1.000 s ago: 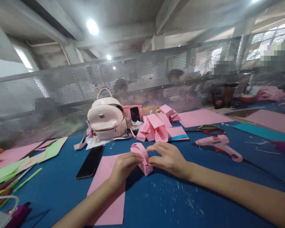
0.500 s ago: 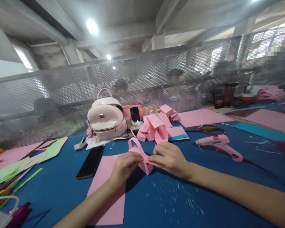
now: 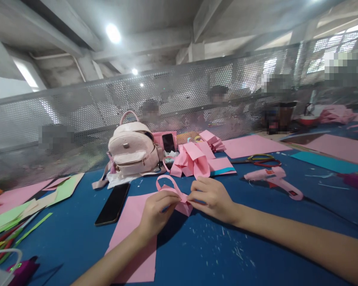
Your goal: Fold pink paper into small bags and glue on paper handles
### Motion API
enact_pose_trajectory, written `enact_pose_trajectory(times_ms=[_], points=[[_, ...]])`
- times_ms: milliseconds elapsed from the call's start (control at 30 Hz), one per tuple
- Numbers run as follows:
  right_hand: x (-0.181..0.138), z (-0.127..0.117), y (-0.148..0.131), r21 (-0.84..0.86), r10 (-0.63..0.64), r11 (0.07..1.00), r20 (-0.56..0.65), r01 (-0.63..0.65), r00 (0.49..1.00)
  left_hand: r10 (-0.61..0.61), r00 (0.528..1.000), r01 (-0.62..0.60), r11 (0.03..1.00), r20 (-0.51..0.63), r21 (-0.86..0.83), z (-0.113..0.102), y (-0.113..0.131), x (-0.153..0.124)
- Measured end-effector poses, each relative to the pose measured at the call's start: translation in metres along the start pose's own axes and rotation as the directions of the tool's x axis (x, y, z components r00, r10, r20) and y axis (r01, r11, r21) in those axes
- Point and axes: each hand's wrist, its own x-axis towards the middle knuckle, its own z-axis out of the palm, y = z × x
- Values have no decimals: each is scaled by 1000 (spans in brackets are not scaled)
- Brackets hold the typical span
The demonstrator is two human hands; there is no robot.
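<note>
A small folded pink paper bag [image 3: 184,208] with a looped paper strip for a handle is held just above the table. My left hand [image 3: 158,209] pinches its left edge between thumb and fingers. From the other side, my right hand [image 3: 214,199] pinches the right edge close to the left fingertips. Much of the bag's upper part is hidden behind my fingers. Under my left forearm lies a flat pink paper sheet [image 3: 137,254]. Right of my right hand rests a pink glue gun [image 3: 274,178]. Behind the hands sits a pile of folded pink paper pieces [image 3: 192,159].
A pale pink backpack [image 3: 131,147] stands at the back, with a black phone [image 3: 112,204] in front of it. Scissors [image 3: 264,159] lie behind the glue gun. Coloured paper [image 3: 32,206] covers the left side. A perforated metal screen [image 3: 107,107] closes off the far edge.
The bag has tilted slightly between my hands and its handle loop leans further left. Both hands keep their pinch almost in place. The view has shifted a little.
</note>
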Motion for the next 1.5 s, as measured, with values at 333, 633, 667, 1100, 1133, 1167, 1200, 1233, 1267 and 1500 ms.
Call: enact_pose_trajectory(times_ms=[333, 633, 667, 1100, 1133, 1167, 1200, 1233, 1267, 1500], points=[[-8, 6, 18, 11, -113, 993, -56, 114, 992, -9, 1000, 9, 1000, -9, -20, 1, 4, -3], [-15, -3, 29, -138, -264, 958, -104, 249, 959, -454, 860, 412, 887, -233, -208, -16, -20, 2], [-15, -3, 29, -144, -271, 956, -98, 256, 957, -471, 858, 421, 874, -205, -244, -14, -22, 1], [-18, -6, 30, -150, -272, 955, -90, 257, 958, -475, 843, 534, 689, 250, -491, -13, -28, -6], [-18, -5, 30, -150, -271, 955, -98, 255, 958, -476, 836, 546, 680, 272, -489, -13, -27, -6], [-18, -5, 30, -147, -270, 956, -103, 253, 957, -477, 829, 558, 673, 292, -485, -13, -27, -6], [-18, -5, 30, -142, -269, 957, -105, 253, 957, -477, 822, 569, 667, 311, -481, -14, -27, -6], [-18, -5, 30, -134, -269, 958, -106, 254, 957, -478, 816, 579, 661, 326, -477, -14, -26, -5], [-18, -5, 30, -126, -271, 958, -107, 257, 957, -480, 810, 587, 657, 338, -474, -14, -26, -5], [-20, -6, 28, -62, -258, 966, -114, 253, 959, -490, 776, 629, 636, 396, -447, -19, -23, -2]])
